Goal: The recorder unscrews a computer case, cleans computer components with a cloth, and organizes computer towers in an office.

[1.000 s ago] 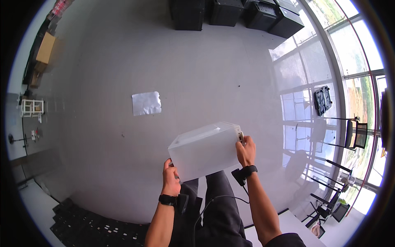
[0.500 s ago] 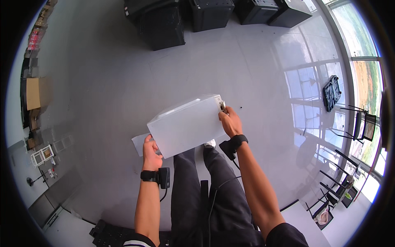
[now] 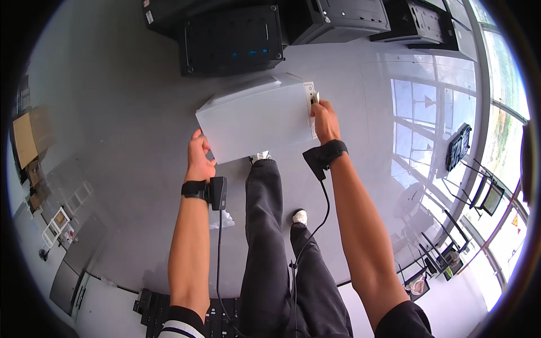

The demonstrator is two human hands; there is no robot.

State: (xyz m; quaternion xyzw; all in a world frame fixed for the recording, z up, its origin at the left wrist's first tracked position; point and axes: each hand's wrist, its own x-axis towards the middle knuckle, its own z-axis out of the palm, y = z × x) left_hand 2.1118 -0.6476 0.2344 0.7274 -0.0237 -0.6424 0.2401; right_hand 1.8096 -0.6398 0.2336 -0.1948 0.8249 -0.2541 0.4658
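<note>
A white computer case (image 3: 253,121) is held out in front of me, above the floor, lying slightly tilted with its right end higher. My left hand (image 3: 200,155) grips its left end near the lower corner, fingers partly behind it. At the right end, my right hand (image 3: 325,121) is closed on the beige end panel (image 3: 309,93), which has small round openings. The fingertips of the right hand are partly hidden. Each wrist wears a black strap with a small device and a cable.
Several black computer cases (image 3: 231,42) stand on the floor just ahead. Chairs (image 3: 487,194) and a dark plastic case (image 3: 458,147) sit along the windows at right. A cardboard box (image 3: 25,138) is at the far left. A crumpled clear bag (image 3: 224,219) lies near my feet.
I have stepped forward, with one leg ahead of the other. The white case, in both hands, is now further out and closer to the black cases. Both arms are more stretched.
</note>
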